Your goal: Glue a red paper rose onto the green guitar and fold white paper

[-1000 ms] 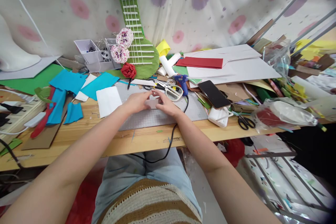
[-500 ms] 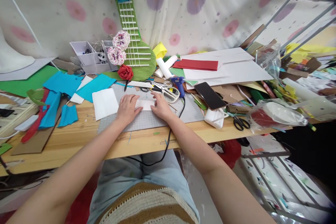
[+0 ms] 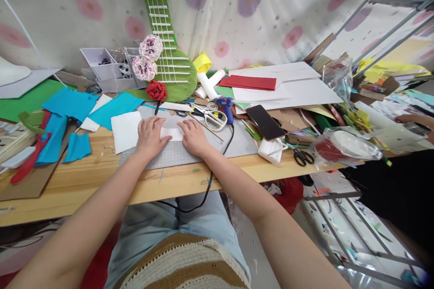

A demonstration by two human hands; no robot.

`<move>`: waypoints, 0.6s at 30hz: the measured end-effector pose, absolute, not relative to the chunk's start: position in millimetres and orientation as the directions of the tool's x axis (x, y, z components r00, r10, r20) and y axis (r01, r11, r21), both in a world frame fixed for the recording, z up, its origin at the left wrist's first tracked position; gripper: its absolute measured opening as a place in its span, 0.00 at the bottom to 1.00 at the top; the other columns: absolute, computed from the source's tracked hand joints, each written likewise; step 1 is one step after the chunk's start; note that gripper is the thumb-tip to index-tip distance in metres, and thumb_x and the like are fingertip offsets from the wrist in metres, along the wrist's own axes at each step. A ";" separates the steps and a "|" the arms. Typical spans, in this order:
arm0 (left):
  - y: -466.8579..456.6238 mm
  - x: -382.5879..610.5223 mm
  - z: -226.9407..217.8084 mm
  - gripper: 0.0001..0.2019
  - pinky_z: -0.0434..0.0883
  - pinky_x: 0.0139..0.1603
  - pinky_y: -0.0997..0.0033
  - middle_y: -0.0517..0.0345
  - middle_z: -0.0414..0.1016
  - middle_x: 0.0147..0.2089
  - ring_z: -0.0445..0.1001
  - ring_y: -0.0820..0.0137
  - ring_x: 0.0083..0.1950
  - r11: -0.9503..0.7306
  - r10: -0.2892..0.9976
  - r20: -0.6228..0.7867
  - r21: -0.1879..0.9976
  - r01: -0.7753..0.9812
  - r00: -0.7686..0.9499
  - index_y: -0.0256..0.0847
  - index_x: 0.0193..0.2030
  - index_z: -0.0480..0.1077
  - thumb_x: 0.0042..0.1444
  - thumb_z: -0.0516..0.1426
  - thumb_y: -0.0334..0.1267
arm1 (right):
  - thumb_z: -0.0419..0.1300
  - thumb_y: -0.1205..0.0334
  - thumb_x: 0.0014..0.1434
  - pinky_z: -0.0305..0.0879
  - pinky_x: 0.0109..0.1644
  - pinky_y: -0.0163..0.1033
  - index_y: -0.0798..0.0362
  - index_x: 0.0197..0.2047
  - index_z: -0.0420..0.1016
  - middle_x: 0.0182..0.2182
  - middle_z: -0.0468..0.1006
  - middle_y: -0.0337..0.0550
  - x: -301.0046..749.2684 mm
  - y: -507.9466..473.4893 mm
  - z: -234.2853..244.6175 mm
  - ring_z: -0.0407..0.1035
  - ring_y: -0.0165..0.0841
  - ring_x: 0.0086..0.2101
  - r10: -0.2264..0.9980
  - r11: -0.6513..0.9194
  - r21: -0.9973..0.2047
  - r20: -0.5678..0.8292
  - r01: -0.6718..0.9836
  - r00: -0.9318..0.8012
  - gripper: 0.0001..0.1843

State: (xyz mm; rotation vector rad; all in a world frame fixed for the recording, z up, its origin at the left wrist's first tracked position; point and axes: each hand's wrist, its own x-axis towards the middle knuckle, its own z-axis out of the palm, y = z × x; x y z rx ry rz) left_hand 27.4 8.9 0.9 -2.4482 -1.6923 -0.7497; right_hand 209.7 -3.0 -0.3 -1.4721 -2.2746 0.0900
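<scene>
My left hand (image 3: 150,135) and my right hand (image 3: 194,137) both lie palm down on a small white strip of paper (image 3: 171,133). The strip rests on a grey cutting mat (image 3: 176,156) on the wooden table (image 3: 101,180). Fingers of both hands are stretched flat, pressing the ends of the strip, with its middle showing between them. A larger white paper sheet (image 3: 125,131) lies just left of my left hand. White-handled scissors (image 3: 210,116) and a blue glue gun (image 3: 225,106) lie just beyond my right hand.
A green paper guitar (image 3: 169,61) with paper flowers leans on the back curtain. Blue paper pieces (image 3: 73,117) lie left. A phone (image 3: 265,122), black scissors (image 3: 303,157), a white box (image 3: 270,150) and stacked card (image 3: 288,86) lie right. The glue gun's black cord (image 3: 206,187) hangs over the table edge.
My hands have spread apart along the white strip and flattened on it. The view has shifted a little to the right.
</scene>
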 end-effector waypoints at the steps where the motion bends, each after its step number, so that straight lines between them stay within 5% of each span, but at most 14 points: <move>1: 9.0 21.4 2.1 0.27 0.44 0.66 0.47 0.41 0.63 0.59 0.57 0.53 0.64 -0.368 0.868 0.423 0.200 0.908 0.259 0.38 0.58 0.61 0.52 0.57 0.44 | 0.50 0.70 0.57 0.48 0.64 0.48 0.56 0.62 0.62 0.59 0.63 0.52 213.0 -3.2 -0.2 0.51 0.43 0.60 0.888 0.430 -0.282 0.302 0.857 -0.346 0.28; 9: 6.9 -11.0 6.0 0.21 0.40 0.67 0.44 0.42 0.65 0.57 0.57 0.53 0.64 -0.303 0.901 0.374 0.182 0.935 0.219 0.40 0.57 0.65 0.55 0.52 0.37 | 0.46 0.72 0.61 0.51 0.62 0.53 0.55 0.62 0.62 0.59 0.61 0.55 237.8 -0.6 -6.2 0.48 0.43 0.61 0.884 0.457 -0.300 0.257 0.837 -0.391 0.26; 14: 5.6 -8.7 6.9 0.20 0.44 0.66 0.49 0.44 0.68 0.54 0.61 0.57 0.61 -0.271 0.880 0.443 0.177 0.946 0.169 0.40 0.53 0.68 0.55 0.47 0.29 | 0.46 0.76 0.58 0.51 0.63 0.49 0.55 0.58 0.66 0.55 0.67 0.52 237.0 5.1 -9.4 0.54 0.39 0.58 0.868 0.490 -0.381 0.294 0.784 -0.400 0.25; 18: 5.7 1.3 8.1 0.18 0.52 0.61 0.51 0.44 0.72 0.50 0.65 0.56 0.55 -0.248 0.898 0.418 0.227 0.942 0.136 0.37 0.53 0.68 0.58 0.47 0.38 | 0.48 0.72 0.59 0.54 0.61 0.47 0.57 0.56 0.67 0.51 0.72 0.51 236.1 11.0 -8.3 0.61 0.38 0.52 0.923 0.376 -0.540 0.294 0.753 -0.250 0.21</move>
